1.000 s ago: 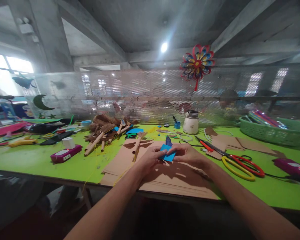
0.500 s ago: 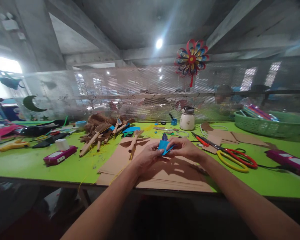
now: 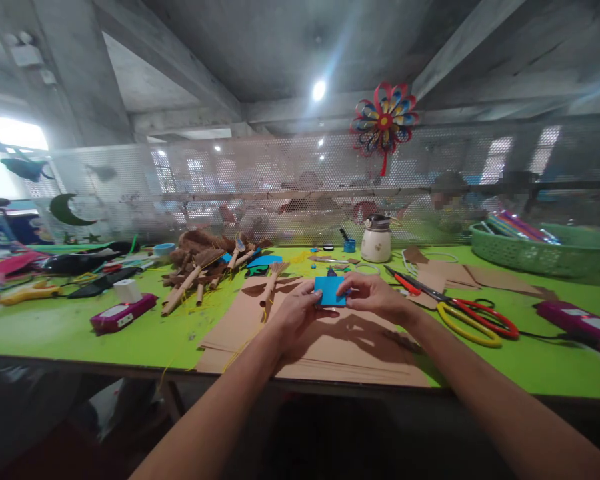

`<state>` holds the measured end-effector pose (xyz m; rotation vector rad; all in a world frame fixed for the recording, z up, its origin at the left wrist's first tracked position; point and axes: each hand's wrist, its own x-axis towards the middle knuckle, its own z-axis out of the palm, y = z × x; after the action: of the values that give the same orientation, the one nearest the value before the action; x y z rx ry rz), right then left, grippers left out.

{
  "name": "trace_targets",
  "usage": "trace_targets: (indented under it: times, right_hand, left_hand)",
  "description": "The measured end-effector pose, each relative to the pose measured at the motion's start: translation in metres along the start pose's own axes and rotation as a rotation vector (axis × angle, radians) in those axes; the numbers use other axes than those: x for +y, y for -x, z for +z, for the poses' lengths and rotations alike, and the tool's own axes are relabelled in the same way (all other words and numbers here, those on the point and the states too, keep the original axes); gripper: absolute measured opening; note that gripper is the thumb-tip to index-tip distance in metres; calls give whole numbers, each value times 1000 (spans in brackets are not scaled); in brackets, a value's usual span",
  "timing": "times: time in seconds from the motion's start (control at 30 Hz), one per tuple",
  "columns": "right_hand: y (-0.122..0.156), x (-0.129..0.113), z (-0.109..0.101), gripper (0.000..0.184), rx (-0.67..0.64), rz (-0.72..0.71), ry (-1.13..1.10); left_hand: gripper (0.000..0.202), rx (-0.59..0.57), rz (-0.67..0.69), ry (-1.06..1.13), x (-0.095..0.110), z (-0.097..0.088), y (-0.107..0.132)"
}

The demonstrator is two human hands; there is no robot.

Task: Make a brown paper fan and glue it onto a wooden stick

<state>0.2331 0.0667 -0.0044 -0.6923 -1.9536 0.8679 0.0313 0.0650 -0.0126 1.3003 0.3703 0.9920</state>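
A small blue piece of paper (image 3: 331, 291), roughly rectangular, is held up between my two hands above brown paper sheets (image 3: 245, 327). My left hand (image 3: 300, 307) pinches its left edge between thumb and fingers. On the right edge, my right hand (image 3: 373, 293) grips it with thumb and fingertips. A rolled brown paper piece with a fringed end (image 3: 271, 283) lies on the sheets to the left of my hands. Just behind the blue paper, a small dark object is partly hidden.
Scissors with red handles (image 3: 485, 317) and a yellow-handled pair (image 3: 467, 327) lie on the right, near a green basket (image 3: 545, 257). A pale jug (image 3: 376, 241) stands behind my hands. Brown rolled pieces (image 3: 193, 287) are heaped left, beyond a purple power strip (image 3: 124, 315).
The blue paper has turned from a slanted, partly folded look to lying flat and facing me. Both hands keep hold of it, my right hand shifting slightly to the right.
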Motion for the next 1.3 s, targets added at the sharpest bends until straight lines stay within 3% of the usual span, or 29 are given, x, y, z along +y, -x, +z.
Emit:
trace_targets:
  times: [0.47, 0.93, 1.3]
  right_hand:
    - [-2, 5, 4, 16, -10, 30, 9]
    - [-2, 4, 4, 14, -45, 18, 24]
    - [-2, 3, 4, 14, -52, 13, 24]
  left_hand:
    - [18, 84, -14, -19, 2, 1, -1]
    - [20, 117, 26, 36, -5, -5, -3]
    - [28, 132, -21, 35, -1, -3, -4]
